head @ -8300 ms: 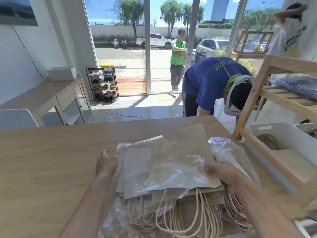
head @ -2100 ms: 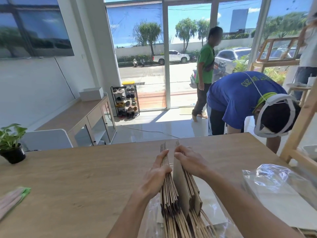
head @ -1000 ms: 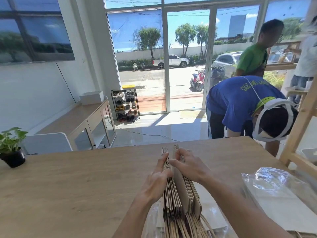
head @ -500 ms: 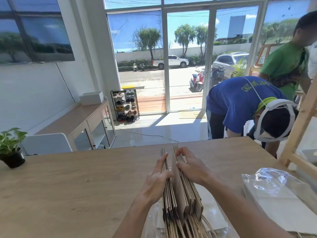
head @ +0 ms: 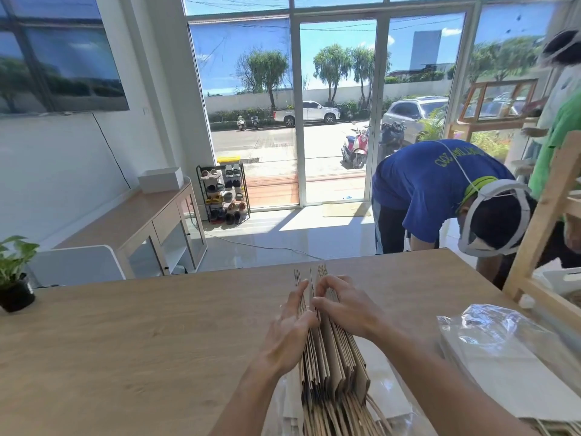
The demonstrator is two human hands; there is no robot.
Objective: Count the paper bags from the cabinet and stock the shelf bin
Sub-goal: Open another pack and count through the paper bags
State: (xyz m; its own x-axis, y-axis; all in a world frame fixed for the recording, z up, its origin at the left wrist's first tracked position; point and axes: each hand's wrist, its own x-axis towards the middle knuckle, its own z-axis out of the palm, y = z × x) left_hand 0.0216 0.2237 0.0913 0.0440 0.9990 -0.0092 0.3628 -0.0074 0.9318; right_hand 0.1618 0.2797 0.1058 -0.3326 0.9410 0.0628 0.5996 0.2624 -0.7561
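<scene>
Looking from the left, you see a plant (head: 14, 272) in a black pot on the far left edge of the table (head: 125, 341). Behind it stands a white chair (head: 75, 262), then a low cabinet (head: 151, 228) by the wall with a white box (head: 161, 180) on top. A shoe rack (head: 224, 196) sits next to the glass door.

In the middle of the table, you hold a stack of bags (head: 330, 357) on edge, so the thin brown edges point up. The rope handles (head: 355, 416) stick out toward you at the bottom. The stack rests on a clear wrap (head: 390, 388) that lies flat on the table.

Your left hand (head: 290, 328) presses flat on the left side of the stack, fingers straight and close together, with the thumb on top of the edges. Your right hand (head: 345, 305) lies on the top right of the stack. Its fingers are bent, and the fingertips touch the bag edges near your left thumb. The two hands almost meet there. You cannot tell if the right fingers pinch one bag or just push on the edges.

To the right, a second wrap (head: 490, 328) lies crumpled on some white sheets. Past the table, a person (head: 440, 190) in a blue shirt bends down low. At the far right stands a wood shelf (head: 544, 215) with a white bin (head: 566, 278) in it, only partly in view.
</scene>
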